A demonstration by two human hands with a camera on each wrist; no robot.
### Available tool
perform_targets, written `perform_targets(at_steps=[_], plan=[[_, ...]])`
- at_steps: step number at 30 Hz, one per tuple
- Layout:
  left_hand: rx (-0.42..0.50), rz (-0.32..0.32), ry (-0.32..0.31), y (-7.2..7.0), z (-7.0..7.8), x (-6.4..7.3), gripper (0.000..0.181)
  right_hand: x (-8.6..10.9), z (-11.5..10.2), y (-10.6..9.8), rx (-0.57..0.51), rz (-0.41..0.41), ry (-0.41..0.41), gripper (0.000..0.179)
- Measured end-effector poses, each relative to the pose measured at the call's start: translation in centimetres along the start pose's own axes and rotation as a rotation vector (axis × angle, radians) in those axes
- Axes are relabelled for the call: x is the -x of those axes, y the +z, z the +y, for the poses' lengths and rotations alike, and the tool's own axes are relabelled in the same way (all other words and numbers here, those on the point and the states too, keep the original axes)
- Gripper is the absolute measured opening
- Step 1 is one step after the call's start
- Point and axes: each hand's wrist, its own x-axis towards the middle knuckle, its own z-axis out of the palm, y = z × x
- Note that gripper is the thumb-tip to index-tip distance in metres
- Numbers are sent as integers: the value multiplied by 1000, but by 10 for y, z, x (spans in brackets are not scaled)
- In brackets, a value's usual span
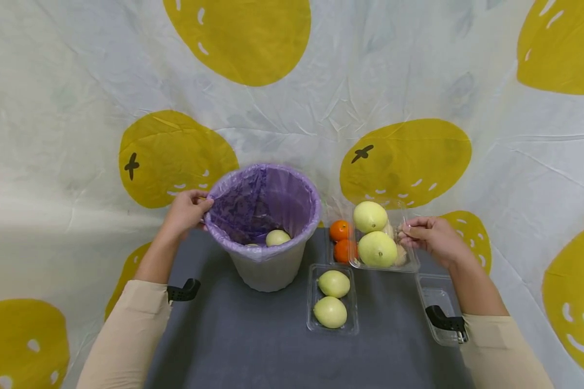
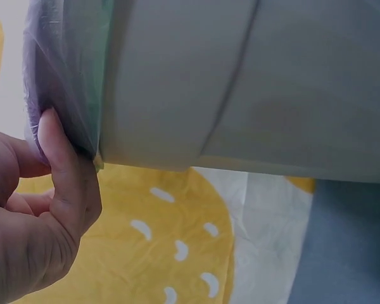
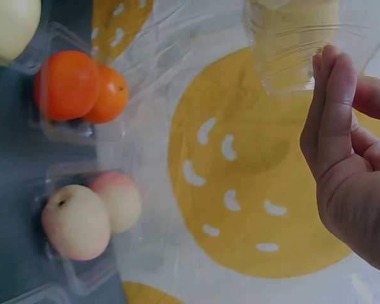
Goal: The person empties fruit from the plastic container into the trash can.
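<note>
A pale bin (image 1: 267, 273) with a purple plastic liner (image 1: 292, 186) over its rim stands on the table, and a pale yellow fruit (image 1: 278, 237) lies inside. My left hand (image 1: 186, 212) pinches the lined rim at its left side; the left wrist view shows thumb and fingers on the purple film (image 2: 63, 76). To the right of the bin, my right hand (image 1: 437, 239) holds a clear plastic tray (image 1: 385, 269) by its right edge, raised and tilted. Two pale yellow fruits (image 1: 377, 249) are in it. In the right wrist view, clear plastic (image 3: 285, 63) shows at the fingertips.
Another clear tray (image 1: 311, 321) with two pale yellow fruits sits right of the bin's front. Behind the raised tray are trays with orange fruits (image 3: 66, 85) and peaches (image 3: 76, 221). An empty clear tray (image 1: 435, 297) lies under my right forearm. A fruit-print cloth (image 1: 282, 113) hangs behind.
</note>
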Motion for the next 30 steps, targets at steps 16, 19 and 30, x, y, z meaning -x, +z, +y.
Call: perform_targets(at_steps=[16,19,30], plan=[[98,-56,-72,-3,2,-2,51,-26,-51,6,-194,-11,-58,23],[119,-65,-76,-4,4,-1,49,-30,-59,9,-191,1,-61,20],[135,-70,-80,-7,3,0,49,-47,-88,24,-198,17,-47,13]])
